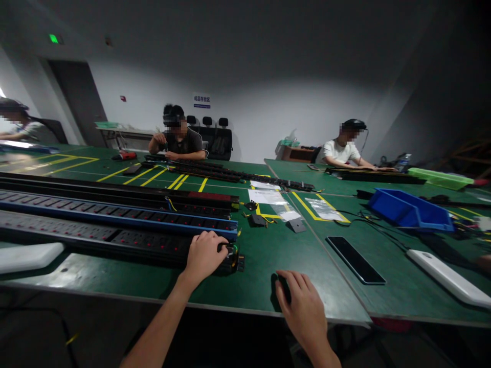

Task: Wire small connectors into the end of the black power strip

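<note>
My left hand (206, 254) lies over the right end of the nearest long black power strip (146, 242), its fingers curled over the top and its thumb along the end. Green-yellow wire and a small black end piece (240, 263) stick out just past it. Behind this strip lie a blue-edged power strip (126, 213) and further long black housings (115, 191), side by side. My right hand (303, 302) rests on the green table near its front edge, fingers loosely bent and apart from the thumb, holding nothing.
Small black end plates (296, 225) and plastic bags (324, 208) lie beyond my hands. To the right are a phone (355, 259), a white power bank-like block (448, 276), cables and a blue bin (410, 210). Co-workers (178, 138) sit across the tables.
</note>
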Tool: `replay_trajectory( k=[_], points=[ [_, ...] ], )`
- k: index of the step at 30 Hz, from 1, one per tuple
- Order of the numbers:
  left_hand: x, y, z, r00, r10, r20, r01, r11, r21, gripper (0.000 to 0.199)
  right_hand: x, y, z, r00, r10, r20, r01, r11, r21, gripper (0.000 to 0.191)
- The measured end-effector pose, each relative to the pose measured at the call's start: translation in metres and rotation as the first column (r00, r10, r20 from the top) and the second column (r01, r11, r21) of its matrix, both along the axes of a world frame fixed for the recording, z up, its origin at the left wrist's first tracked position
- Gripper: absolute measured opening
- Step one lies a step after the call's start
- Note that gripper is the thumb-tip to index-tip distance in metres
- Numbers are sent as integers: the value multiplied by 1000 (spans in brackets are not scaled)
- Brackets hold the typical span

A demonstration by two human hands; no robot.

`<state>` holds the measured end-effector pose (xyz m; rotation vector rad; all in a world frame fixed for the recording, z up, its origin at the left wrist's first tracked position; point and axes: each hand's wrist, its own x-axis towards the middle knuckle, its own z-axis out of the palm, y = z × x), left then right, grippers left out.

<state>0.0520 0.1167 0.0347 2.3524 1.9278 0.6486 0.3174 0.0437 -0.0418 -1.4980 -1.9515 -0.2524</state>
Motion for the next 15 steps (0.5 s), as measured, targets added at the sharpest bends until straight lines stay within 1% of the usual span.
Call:
replay_trajectory(
  k=[15],
  points=[
    [1, 0, 1, 1000, 4, -3, -4, 1000, -4, 25, 0, 0, 0, 1000, 9, -9, -9, 1000, -5, 20]
  ],
)
